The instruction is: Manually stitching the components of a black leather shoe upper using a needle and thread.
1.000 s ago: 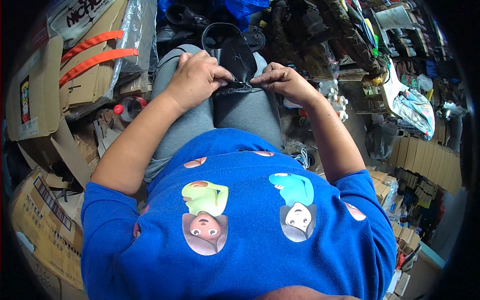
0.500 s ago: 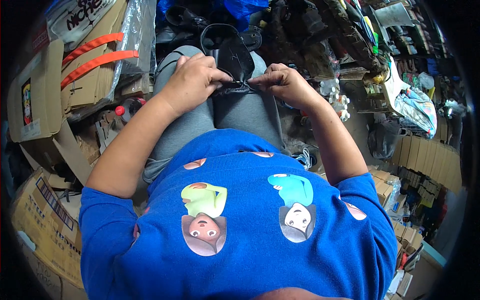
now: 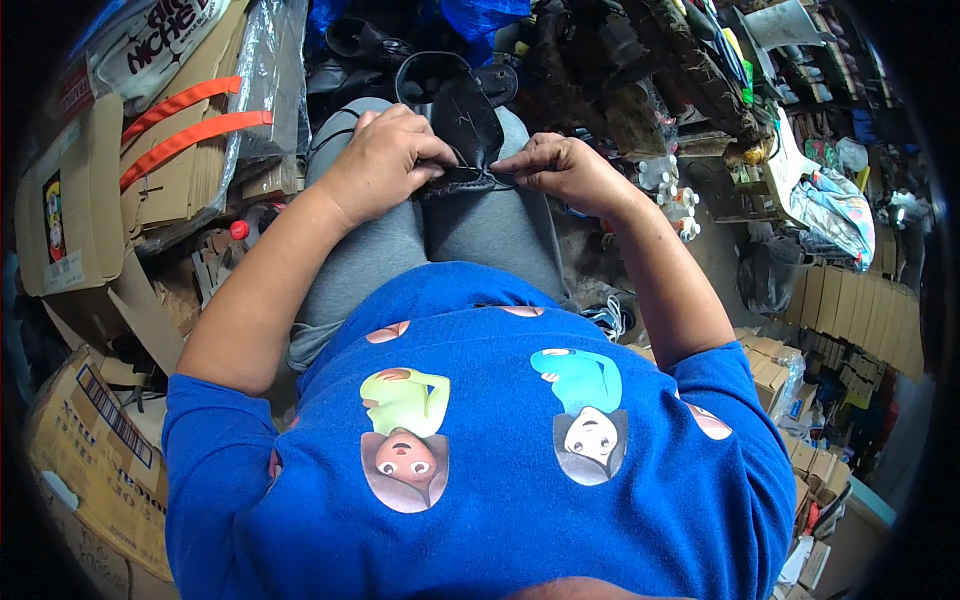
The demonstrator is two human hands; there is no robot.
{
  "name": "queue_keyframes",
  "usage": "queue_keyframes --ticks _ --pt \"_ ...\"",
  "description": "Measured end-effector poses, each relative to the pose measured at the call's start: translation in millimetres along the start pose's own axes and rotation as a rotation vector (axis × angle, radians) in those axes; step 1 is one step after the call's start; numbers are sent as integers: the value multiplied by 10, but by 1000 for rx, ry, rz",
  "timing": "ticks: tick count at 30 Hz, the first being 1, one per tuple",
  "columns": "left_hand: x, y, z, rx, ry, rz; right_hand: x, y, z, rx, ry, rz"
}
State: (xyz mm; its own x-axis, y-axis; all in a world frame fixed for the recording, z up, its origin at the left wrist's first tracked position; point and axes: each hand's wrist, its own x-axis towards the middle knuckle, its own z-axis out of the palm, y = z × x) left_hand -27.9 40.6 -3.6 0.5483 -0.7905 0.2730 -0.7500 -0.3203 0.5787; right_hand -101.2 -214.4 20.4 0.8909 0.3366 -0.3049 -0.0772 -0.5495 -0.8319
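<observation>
Cardboard box [image 3: 95,200], left, beside orange strips [image 3: 190,140]. Red bottle cap [image 3: 239,230], just beside your left forearm [image 3: 265,265], which limits room there. Your left hand [image 3: 385,155]: fingers pinched on the near-left edge of the black leather item [image 3: 468,120]. Item: between your hands, above grey trousers [image 3: 490,235]. Your right hand [image 3: 568,172]: thumb and index together on its near-right edge. Bottles [image 3: 682,207], near your right wrist; cardboard stack [image 3: 855,315], well apart, far right.

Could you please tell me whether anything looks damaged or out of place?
The black leather piece looks bunched and rough at its near edge, between the left hand and the right hand, unlike its smoother upper part; I cannot tell if that is damage.
</observation>
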Motion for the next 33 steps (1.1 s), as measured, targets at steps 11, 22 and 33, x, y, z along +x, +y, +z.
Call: queue_keyframes --ticks 11,22,33 --pt "-38 204 -69 79 -7 -60 12 22 -17 37 -13 39" --pt "168 -59 60 -35 -92 20 155 136 -75 162 -139 48" --pt "-23 195 41 -31 -94 -384 31 70 192 406 60 182"
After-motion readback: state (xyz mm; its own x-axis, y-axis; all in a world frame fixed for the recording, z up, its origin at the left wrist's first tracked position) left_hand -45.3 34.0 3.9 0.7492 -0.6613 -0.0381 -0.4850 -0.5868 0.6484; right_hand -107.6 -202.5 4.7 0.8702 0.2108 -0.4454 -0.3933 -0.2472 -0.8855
